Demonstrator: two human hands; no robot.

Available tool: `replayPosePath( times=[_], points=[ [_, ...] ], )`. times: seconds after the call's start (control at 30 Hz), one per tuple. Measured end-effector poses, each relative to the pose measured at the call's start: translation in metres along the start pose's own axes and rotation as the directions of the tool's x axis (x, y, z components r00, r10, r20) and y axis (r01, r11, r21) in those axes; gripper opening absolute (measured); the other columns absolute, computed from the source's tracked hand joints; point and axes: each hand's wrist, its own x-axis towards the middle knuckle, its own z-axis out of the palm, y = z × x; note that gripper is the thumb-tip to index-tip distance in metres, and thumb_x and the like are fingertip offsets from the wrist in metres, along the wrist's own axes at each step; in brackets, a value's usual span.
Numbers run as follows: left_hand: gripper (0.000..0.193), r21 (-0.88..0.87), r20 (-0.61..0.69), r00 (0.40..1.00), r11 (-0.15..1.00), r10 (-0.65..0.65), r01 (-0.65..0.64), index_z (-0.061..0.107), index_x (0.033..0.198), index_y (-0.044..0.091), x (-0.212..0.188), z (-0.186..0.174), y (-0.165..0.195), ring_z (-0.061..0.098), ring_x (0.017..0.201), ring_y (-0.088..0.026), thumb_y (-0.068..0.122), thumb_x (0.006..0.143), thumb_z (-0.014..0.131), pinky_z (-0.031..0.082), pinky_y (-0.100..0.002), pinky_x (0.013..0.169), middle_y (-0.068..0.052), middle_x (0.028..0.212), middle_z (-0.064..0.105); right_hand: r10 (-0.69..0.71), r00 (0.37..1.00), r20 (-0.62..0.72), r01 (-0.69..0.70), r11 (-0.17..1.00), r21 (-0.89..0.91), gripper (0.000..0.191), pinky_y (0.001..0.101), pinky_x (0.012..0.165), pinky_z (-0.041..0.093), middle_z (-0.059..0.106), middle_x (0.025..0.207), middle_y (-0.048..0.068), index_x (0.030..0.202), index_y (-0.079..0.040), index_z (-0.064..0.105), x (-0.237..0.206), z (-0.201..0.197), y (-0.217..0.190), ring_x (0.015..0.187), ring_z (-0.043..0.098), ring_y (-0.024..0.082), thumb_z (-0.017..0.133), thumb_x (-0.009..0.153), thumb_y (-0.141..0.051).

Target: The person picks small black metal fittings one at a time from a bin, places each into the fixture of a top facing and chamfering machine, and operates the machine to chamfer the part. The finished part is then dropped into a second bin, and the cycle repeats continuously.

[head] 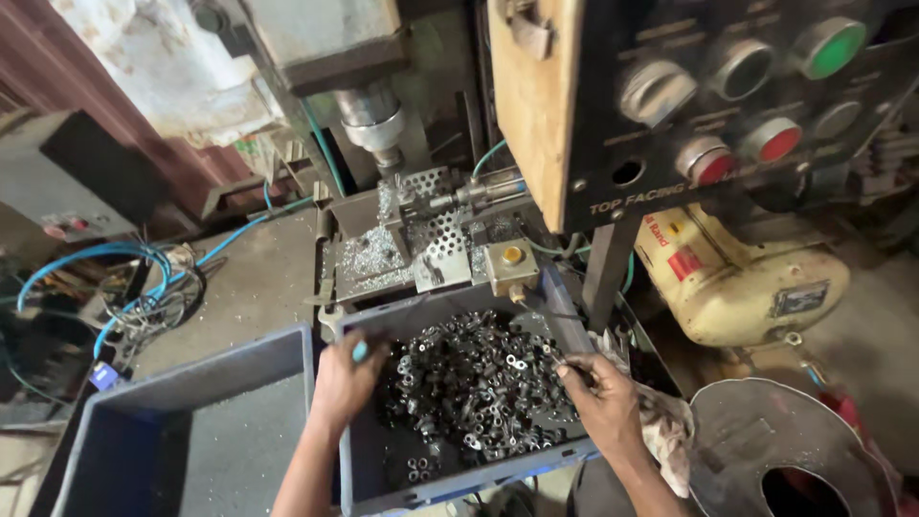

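Both hands are in the grey bin (356,460) of small dark metal rings (479,383), nearest the camera. The left hand (343,381) rests at the bin's left wall, fingers curled together over the edge of the pile with a small teal piece (360,351) showing at the fingertips; I can't tell if it is pinched or just lying there. The right hand (598,394) is at the right side of the pile, fingers closed on a thin dark tool or rod (555,359) whose tip points into the rings.

My read on technique: the rings are loose and heaped, so pick from the top layer, and don't rake toward the low front rim.

Edges: the front lip is the spill risk. An empty blue-grey crate (182,431) sits touching the left wall, so there's open room that side. On the right, a rag (661,426) and a round steel plate with a hole (785,450) crowd the wrist, so there's little swing there.

Further back: a perforated fixture plate (436,239) littered with swarf, just beyond the bin's far wall, with a yellow button box (510,260) at its right corner. The spindle (378,124) hangs above it. The control panel (737,96) with red and green buttons overhangs the upper right, so headroom is tight for lifting out. A cream motor housing (737,278) sits behind the panel post, and blue air hoses (115,263) trail on the floor, far left.
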Motion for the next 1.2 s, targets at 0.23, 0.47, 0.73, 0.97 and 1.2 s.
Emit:
replayPosePath(
  times=[0.23,0.47,0.73,0.97,1.2],
  points=[
    [0.024,-0.045,-0.043,0.999,0.999,0.01,-0.012,0.076,0.106,0.008,-0.068,0.016,-0.032,0.073,0.099,-0.036,0.017,0.086,0.069,0.058,-0.042,0.086,-0.017,0.105,0.077,-0.075,0.997,0.029,0.075,0.997,-0.008,0.019,0.0201,0.073,0.054,0.075,0.092,0.003,0.107,0.001,0.072,0.006,0.007,0.017,0.082,0.066,0.005,0.076,0.089,-0.004],
    [0.027,0.033,-0.004,1.0,0.999,0.003,-0.002,0.072,0.106,0.007,-0.07,0.009,-0.03,0.068,0.099,-0.039,0.012,0.08,0.067,0.055,-0.047,0.087,-0.016,0.106,0.073,0.175,0.982,0.071,-0.189,0.911,0.367,0.013,0.028,0.069,0.057,0.071,0.095,0.008,0.105,0.002,0.069,0.039,0.057,-0.032,0.078,0.068,0.015,0.07,0.092,0.0],
    [0.032,0.075,0.04,0.999,0.997,-0.029,0.026,0.071,0.112,0.009,-0.067,0.008,-0.029,0.068,0.1,-0.038,0.012,0.08,0.065,0.054,-0.048,0.089,-0.015,0.108,0.072,0.219,0.958,0.185,-0.28,0.859,0.429,0.009,0.0277,0.065,0.057,0.073,0.094,0.012,0.102,0.0,0.067,0.127,0.181,-0.098,0.076,0.069,0.017,0.065,0.096,-0.005],
    [0.036,0.061,0.043,0.998,0.997,-0.041,0.038,0.069,0.114,0.008,-0.063,0.003,-0.026,0.067,0.101,-0.038,0.012,0.078,0.068,0.053,-0.047,0.089,-0.014,0.109,0.072,0.257,0.963,0.082,-0.26,0.809,0.528,0.011,0.0269,0.061,0.056,0.072,0.09,0.007,0.1,-0.004,0.065,0.195,0.232,-0.073,0.073,0.071,0.018,0.072,0.093,-0.007],
    [0.036,0.061,0.057,0.996,0.996,-0.069,0.065,0.069,0.114,0.009,-0.062,0.002,-0.025,0.066,0.102,-0.036,0.013,0.079,0.069,0.053,-0.046,0.089,-0.012,0.107,0.072,0.251,0.966,0.063,-0.242,0.792,0.561,0.013,0.0267,0.058,0.056,0.07,0.087,0.006,0.097,-0.006,0.063,0.227,0.25,-0.048,0.069,0.067,0.016,0.075,0.093,-0.009]
  ],
)
